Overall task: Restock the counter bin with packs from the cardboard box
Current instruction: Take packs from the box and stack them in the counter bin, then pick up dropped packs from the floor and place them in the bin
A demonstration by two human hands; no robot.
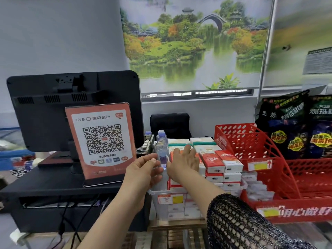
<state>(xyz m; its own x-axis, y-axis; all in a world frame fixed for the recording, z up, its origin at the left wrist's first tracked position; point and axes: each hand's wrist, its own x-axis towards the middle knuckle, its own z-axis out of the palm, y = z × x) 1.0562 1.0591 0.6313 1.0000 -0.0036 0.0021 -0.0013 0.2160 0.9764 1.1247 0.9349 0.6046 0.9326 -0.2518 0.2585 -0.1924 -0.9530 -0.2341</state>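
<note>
The clear plastic counter bin [177, 211] stands mid-counter, piled above its rim with several red-and-white packs [221, 161]. My left hand [143, 170] pinches the bin's tall clear left wall between thumb and fingers. My right hand [183, 163] lies flat on the top packs at the bin's left side, fingers stretched out and apart, holding nothing. Whatever is under its palm is hidden. No cardboard box is in view.
A clear bottle [161, 139] stands just behind the bin's left corner. White packs with green bands [197, 142] sit at the back. A red mesh basket rack [251, 141] crowds the bin's right side, dark snack bags [287, 123] behind it. A QR sign [102, 141] and black monitor [45, 114] stand left.
</note>
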